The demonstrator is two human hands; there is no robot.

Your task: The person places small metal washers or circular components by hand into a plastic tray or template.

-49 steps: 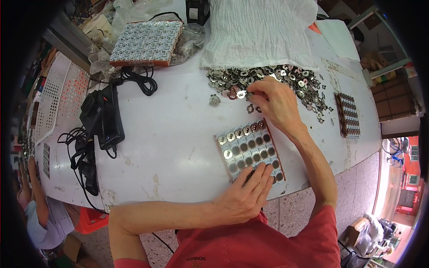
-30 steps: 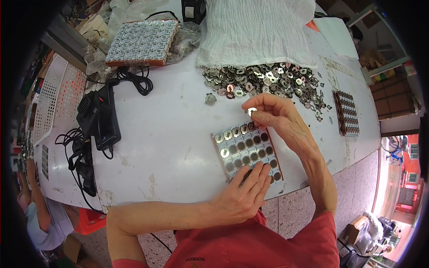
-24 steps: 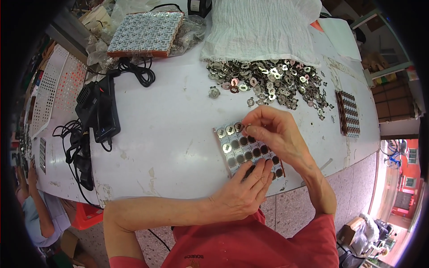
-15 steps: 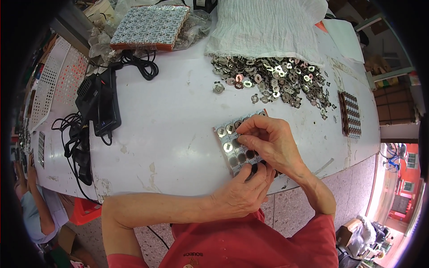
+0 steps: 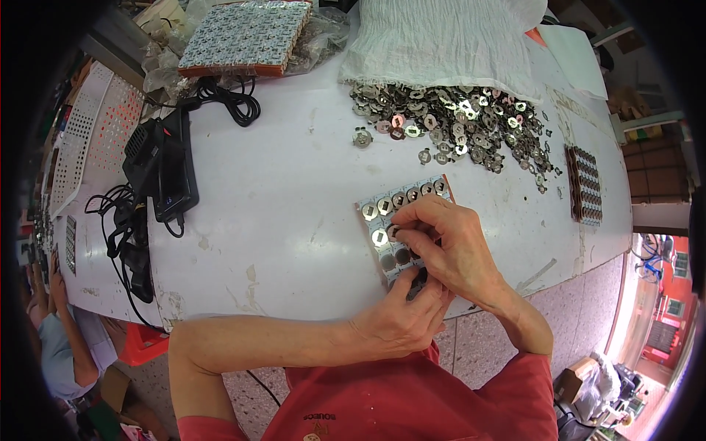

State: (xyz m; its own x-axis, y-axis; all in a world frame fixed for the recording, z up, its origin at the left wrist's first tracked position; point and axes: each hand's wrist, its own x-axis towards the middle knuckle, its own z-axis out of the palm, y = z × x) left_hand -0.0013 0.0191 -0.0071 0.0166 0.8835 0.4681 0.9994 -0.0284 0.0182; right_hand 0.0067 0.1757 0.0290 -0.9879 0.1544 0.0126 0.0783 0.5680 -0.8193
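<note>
Toward three o'clock of centre, the panel met another metal disc at row two: the right hand, back from the one-o'clock pile, pinched it; the left hand, fingers parted, rested at six.

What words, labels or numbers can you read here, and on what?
Red shirt: dark lettering on the chest, which I won't copy out.
Black box-shaped device: any marks too small to read.
Central panel: any print too small to read.
</note>
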